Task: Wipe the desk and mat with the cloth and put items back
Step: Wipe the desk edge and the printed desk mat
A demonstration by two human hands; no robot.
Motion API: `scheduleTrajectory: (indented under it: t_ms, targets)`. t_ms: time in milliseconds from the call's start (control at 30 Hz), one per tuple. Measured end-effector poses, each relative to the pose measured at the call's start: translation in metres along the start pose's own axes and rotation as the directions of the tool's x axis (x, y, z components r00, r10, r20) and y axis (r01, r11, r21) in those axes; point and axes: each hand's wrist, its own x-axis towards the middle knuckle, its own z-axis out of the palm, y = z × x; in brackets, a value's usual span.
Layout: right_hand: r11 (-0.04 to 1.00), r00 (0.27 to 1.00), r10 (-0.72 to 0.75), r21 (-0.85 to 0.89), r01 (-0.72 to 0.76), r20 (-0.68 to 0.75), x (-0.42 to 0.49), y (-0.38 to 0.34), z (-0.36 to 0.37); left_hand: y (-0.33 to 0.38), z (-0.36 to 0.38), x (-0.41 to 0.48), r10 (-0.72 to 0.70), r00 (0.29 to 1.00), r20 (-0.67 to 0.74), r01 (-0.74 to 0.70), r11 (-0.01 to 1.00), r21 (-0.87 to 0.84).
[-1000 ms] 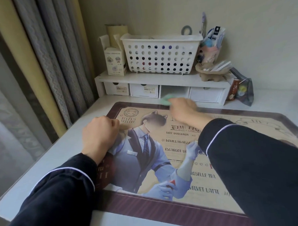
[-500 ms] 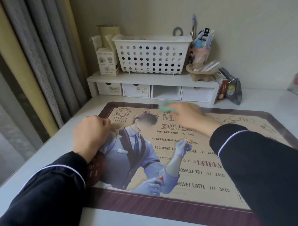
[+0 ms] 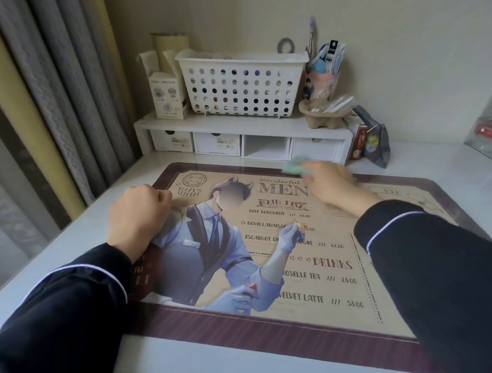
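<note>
A large printed desk mat (image 3: pixel 321 270) with a menu design and a dark red border lies on the white desk (image 3: pixel 80 227). My right hand (image 3: pixel 333 185) presses a small pale green cloth (image 3: pixel 296 165) onto the mat's far edge, and it is motion-blurred. Only the cloth's front part shows past my fingers. My left hand (image 3: pixel 137 216) is closed in a fist and rests on the mat's left side, holding nothing that I can see.
A white drawer shelf (image 3: pixel 242 140) stands at the back, carrying a perforated white basket (image 3: pixel 241 85), a small carton (image 3: pixel 167 94) and a pen cup (image 3: pixel 320 81). A dark pouch (image 3: pixel 374 144) leans beside it. Curtains (image 3: pixel 51 90) hang on the left. A clear bag (image 3: pixel 487 130) is at the right edge.
My right hand with the cloth has slid to the right along the mat's far edge. My left fist stays on the mat's left side. The camera view has shifted a little.
</note>
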Motion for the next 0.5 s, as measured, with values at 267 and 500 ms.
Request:
scheduleTrajectory:
  t_ms: [267,500]
  targets:
    - [0.969,0.968,-0.228,-0.075,0.236,0.102,-0.014,0.022,-0.024,0.0,-0.001,-0.001,0.007,1.0,-0.002,-0.007,1.0,0.022]
    - [0.987,1.0,0.006,-0.16,-0.006,-0.002,-0.001,0.003,0.002,-0.001,0.0,0.0,0.001,1.0,0.005,-0.001,1.0,0.012]
